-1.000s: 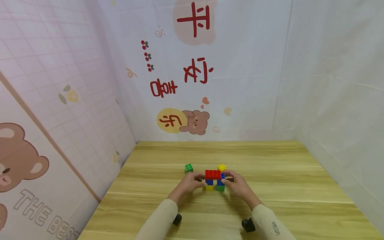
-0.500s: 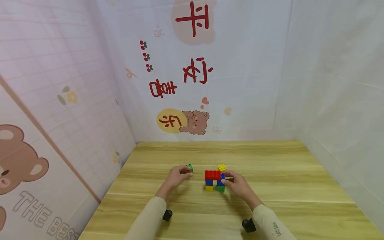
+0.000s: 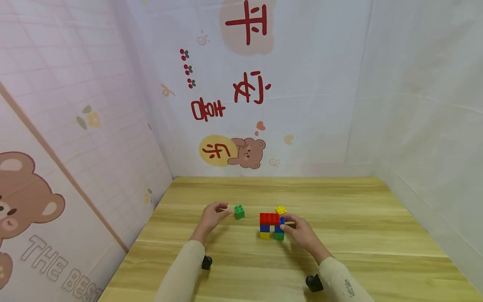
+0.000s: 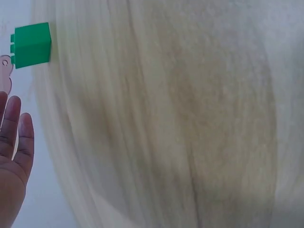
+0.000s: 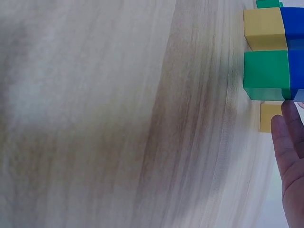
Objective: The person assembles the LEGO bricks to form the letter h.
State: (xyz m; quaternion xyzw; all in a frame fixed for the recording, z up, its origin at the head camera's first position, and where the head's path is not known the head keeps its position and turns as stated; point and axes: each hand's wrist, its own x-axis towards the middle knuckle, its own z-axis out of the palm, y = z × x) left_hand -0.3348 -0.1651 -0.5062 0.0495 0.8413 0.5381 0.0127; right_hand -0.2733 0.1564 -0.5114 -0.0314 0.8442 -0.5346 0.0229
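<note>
A small brick arch stands on the table, with a red toy brick bridging two pillars. The left pillar has a blue brick on a yellow brick; on the right, another blue brick tops a green brick. My right hand is at this pillar's outer side, thumb and forefinger pinching the upper blue brick. Off to the left, my left hand holds nothing, its fingers extended beside a loose green brick, with a small gap between. That brick sits studs up.
Behind the arch's right end sits a yellow brick, partly hidden. The wooden table meets printed cloth hangings at the back and both sides. A black wrist device hangs under the right sleeve, another under the left.
My left hand has left the arch's left side, reached to the loose green brick, then drawn back left of it. The right hand stays at the arch. The head view has shifted slightly.
</note>
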